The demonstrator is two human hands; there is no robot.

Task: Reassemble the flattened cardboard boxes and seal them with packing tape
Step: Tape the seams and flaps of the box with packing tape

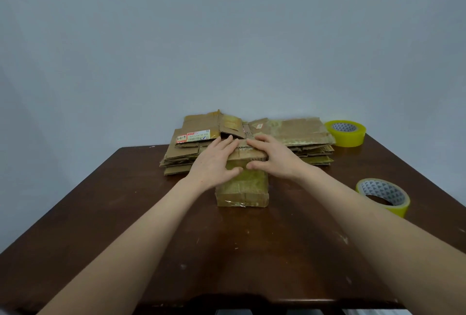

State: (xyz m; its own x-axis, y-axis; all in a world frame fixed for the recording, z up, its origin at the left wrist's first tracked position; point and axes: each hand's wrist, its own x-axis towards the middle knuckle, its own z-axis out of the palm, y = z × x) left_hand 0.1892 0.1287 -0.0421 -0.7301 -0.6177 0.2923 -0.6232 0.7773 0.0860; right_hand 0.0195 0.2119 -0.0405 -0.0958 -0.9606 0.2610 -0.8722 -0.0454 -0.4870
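Dark wooden table: left hand, right hand (fingers flat) press small brown cardboard box closed; next probably needs yellow tape roll, rightward.

A plain pale blue-grey wall is filling the whole upper half of the view, bare and evenly lit, shading a little darker toward the corners. Below it, a dark brown wooden table is stretching toward the camera, its top showing pale scuffs and specks and catching a soft sheen.
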